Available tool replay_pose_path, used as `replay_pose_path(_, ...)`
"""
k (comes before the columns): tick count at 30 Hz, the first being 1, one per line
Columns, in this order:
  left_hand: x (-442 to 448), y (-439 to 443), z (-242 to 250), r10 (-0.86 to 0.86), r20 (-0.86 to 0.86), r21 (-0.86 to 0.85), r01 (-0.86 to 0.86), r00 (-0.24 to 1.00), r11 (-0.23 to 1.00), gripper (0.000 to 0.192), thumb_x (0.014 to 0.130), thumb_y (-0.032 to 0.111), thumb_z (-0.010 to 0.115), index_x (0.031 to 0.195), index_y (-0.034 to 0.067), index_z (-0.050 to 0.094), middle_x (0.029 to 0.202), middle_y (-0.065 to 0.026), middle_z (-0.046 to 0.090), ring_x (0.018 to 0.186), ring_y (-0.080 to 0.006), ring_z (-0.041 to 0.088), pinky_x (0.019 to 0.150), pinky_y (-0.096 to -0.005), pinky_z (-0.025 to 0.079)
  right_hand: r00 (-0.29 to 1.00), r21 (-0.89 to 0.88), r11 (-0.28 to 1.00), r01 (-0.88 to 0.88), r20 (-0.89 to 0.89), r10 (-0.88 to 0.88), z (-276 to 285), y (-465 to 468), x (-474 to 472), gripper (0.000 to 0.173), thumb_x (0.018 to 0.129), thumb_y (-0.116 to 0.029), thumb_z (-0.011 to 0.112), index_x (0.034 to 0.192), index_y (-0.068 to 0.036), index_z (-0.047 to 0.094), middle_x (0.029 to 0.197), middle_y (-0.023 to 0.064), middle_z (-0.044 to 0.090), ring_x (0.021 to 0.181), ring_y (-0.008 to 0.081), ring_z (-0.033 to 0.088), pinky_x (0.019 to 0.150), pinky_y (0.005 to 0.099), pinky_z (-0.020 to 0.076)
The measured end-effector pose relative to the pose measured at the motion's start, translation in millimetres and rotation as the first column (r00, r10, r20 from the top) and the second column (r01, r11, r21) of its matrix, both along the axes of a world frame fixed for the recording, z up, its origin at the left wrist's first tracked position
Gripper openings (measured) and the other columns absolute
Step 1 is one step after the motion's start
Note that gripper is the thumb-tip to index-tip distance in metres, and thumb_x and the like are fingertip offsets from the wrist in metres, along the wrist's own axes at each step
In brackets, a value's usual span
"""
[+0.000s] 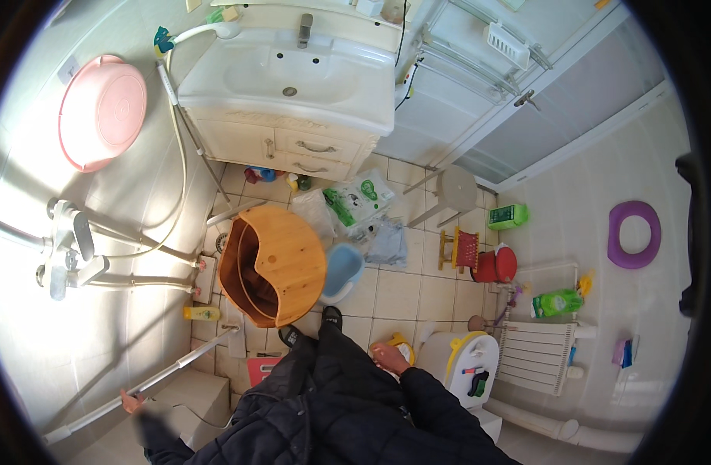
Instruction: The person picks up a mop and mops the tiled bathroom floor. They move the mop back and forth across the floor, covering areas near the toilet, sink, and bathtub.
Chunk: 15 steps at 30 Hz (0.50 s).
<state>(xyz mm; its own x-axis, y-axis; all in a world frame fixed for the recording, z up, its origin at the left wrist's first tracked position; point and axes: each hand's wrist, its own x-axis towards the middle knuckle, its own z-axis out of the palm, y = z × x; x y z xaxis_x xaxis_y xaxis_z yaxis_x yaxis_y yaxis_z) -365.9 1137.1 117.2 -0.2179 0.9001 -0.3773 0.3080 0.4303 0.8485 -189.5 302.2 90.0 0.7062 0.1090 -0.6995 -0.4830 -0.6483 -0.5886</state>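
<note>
At the lower left, my left hand (132, 401) is at a white telescopic pole (164, 374); whether the fingers grip it is unclear. My right hand (391, 357) hangs by my right side with its fingers curled, above a yellow-and-white object (403, 344) that it partly covers. Nothing shows in that hand, though its palm side is hidden. Before my feet stands a wooden foot-soaking tub (297, 256) with a partial lid and a dark inside. A light-blue plastic basin (343, 272) sits against its right side.
A washbasin cabinet (286, 131) stands ahead. Plastic packaging (361, 197), a grey stool (455, 189), a small folding stool (464, 249) and a red bin (498, 264) occupy the floor. Shower valve (71, 250) and pink basin (108, 113) are on the left wall; a toilet (448, 357) is right.
</note>
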Motion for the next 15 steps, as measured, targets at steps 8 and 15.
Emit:
replay_pose_path(8,2.8,-10.2,0.1,-0.044,-0.111,0.036,0.048,0.993,0.998,0.053,0.091,0.05,0.06,0.106,-0.001,0.063,0.095,-0.0138,0.062,0.081,-0.0284,0.062,0.069,-0.0456,0.058,0.999,0.006,0.999,0.048,-0.006,-0.048,6.0,2.6,10.4,0.028,0.084,-0.017,0.056,0.109,-0.007,0.065,0.071,0.0135,0.067,0.058,0.0259,0.066,0.059,0.0372,0.0528)
replay_pose_path(15,-17.2,-6.0,-10.8,-0.341,-0.56,0.251,0.546,0.756,0.799,0.054,0.094,0.046,0.055,0.116,-0.003,0.062,0.1,-0.0148,0.066,0.081,-0.0276,0.063,0.073,-0.0414,0.054,0.996,-0.001,0.998,0.064,-0.056,-0.064,18.9,9.9,13.8,0.028,0.085,-0.019,0.056,0.11,-0.009,0.064,0.072,0.0141,0.068,0.059,0.0271,0.066,0.059,0.0392,0.0521)
